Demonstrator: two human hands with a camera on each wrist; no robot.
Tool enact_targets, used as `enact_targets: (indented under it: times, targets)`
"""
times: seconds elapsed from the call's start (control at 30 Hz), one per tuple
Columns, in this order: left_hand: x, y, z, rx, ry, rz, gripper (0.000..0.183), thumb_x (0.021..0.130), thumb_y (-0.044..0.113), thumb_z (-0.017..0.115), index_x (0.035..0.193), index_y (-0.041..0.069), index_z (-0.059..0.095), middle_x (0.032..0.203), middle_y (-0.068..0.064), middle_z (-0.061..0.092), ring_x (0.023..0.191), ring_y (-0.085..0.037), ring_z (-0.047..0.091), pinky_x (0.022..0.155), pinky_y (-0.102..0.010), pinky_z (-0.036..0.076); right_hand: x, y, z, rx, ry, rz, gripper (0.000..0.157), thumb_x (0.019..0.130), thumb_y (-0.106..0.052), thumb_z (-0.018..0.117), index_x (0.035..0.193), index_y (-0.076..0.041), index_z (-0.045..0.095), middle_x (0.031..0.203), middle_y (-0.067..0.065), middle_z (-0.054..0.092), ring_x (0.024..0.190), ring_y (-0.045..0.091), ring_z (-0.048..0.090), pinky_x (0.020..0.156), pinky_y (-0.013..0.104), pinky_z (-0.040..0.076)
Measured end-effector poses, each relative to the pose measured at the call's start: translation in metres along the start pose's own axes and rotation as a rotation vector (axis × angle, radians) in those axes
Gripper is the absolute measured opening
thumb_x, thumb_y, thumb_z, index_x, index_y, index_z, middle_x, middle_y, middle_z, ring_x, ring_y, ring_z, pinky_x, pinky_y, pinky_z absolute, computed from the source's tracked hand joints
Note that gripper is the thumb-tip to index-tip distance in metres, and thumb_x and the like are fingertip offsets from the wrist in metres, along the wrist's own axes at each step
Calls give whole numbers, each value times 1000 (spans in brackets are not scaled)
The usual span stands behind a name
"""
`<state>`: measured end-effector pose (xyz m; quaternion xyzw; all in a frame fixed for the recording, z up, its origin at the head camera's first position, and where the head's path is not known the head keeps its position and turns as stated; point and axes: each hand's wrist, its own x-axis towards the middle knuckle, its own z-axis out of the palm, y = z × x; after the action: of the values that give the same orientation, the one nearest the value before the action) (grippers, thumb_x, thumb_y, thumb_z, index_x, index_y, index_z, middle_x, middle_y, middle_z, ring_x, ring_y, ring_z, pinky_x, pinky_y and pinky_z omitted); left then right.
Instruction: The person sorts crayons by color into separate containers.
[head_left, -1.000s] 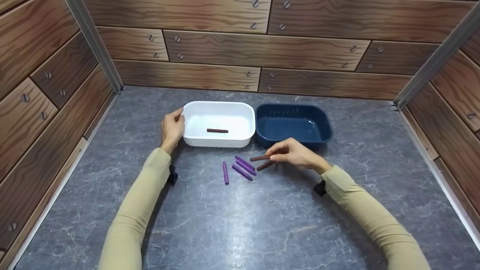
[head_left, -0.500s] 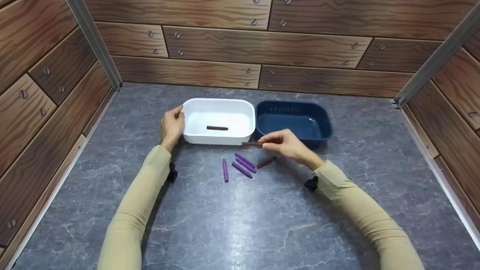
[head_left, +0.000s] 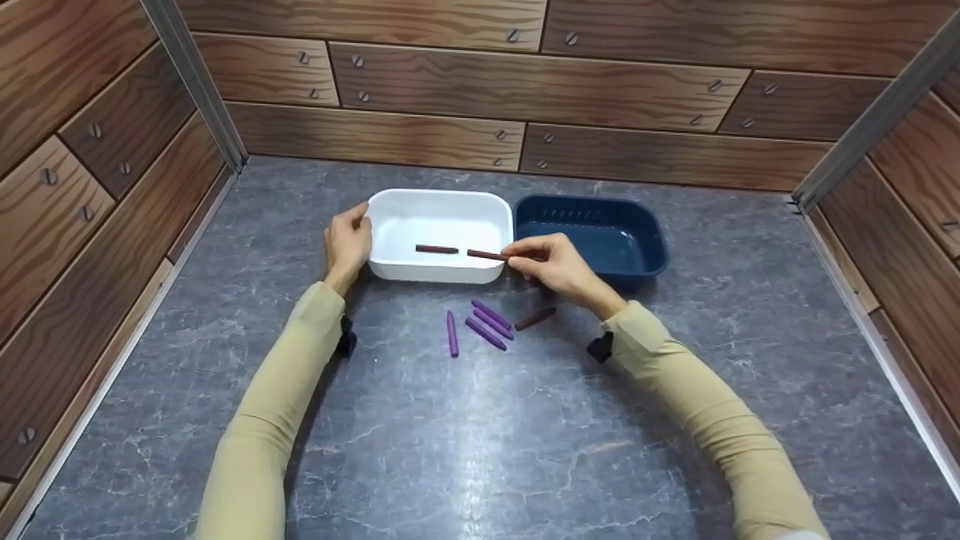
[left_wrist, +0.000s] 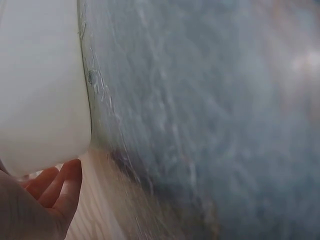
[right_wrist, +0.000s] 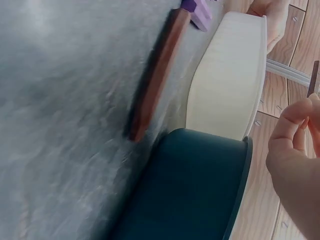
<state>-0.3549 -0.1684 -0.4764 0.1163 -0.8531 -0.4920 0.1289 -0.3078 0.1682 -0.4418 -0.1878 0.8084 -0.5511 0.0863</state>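
Observation:
My right hand (head_left: 559,268) pinches a brown crayon (head_left: 486,255) by one end, its other end reaching over the near right corner of the white plastic bin (head_left: 439,273). Inside that bin lies another brown crayon (head_left: 436,249). My left hand (head_left: 349,244) holds the bin's left side, thumb by the rim; the left wrist view shows its fingers (left_wrist: 70,187) bent against the outer wall. In front of the bins, a third brown crayon (right_wrist: 159,75) lies on the tabletop beside several purple crayons (head_left: 486,334).
A dark blue bin (head_left: 651,266) stands against the white bin's right side. The grey marbled tabletop (head_left: 420,442) runs back to wood-patterned panels (head_left: 427,139), with similar panels at left and right. Metal posts (head_left: 199,86) mark the back corners.
My right hand has lifted one brown crayon from beside the purple ones and carried it up and left to the white bin. The left hand stays at the bin's side.

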Motion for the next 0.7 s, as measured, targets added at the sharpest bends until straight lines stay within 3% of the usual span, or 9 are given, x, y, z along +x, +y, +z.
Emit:
enact_targets:
  times: [0.2, 0.3, 0.43, 0.53, 0.7]
  targets:
    - [1, 1, 0, 13, 7, 14, 38, 100, 16, 48, 137, 13, 59, 134, -9, 63, 120, -21, 61, 98, -38, 50, 15, -6, 6, -22, 18, -8, 20, 93, -14, 68, 109, -6, 75, 92, 7, 69, 70, 18, 56, 58, 21, 45]
    - [-1, 1, 0, 8, 15, 27, 38, 100, 15, 49, 136, 11, 60, 134, -9, 63, 122, -22, 60, 99, -38, 49, 22, -7, 9, -35, 27, -8, 19, 93, -12, 68, 110, -6, 75, 93, 4, 70, 72, 18, 57, 63, 27, 49]
    - [-2, 0, 0, -2, 17, 34, 38, 100, 15, 48, 136, 10, 59, 135, -10, 62, 124, -23, 58, 101, -38, 48, 31, -8, 13, -35, 36, -20, 19, 93, -9, 67, 109, -3, 74, 95, 13, 70, 69, 12, 54, 63, 25, 47]
    - [-2, 1, 0, 5, 15, 29, 38, 100, 15, 48, 136, 9, 59, 136, -10, 61, 126, -22, 57, 102, -38, 47, 36, -8, 16, -21, 43, -12, 20, 92, -9, 67, 109, -2, 74, 98, 14, 70, 71, 9, 53, 62, 19, 45]
    - [-3, 0, 1, 1, 18, 29, 38, 100, 14, 48, 137, 10, 58, 136, -10, 60, 127, -22, 56, 103, -38, 47, 45, -5, 19, -11, 63, -21, 20, 92, -7, 67, 109, 0, 74, 96, 12, 71, 69, 9, 54, 59, 18, 44]
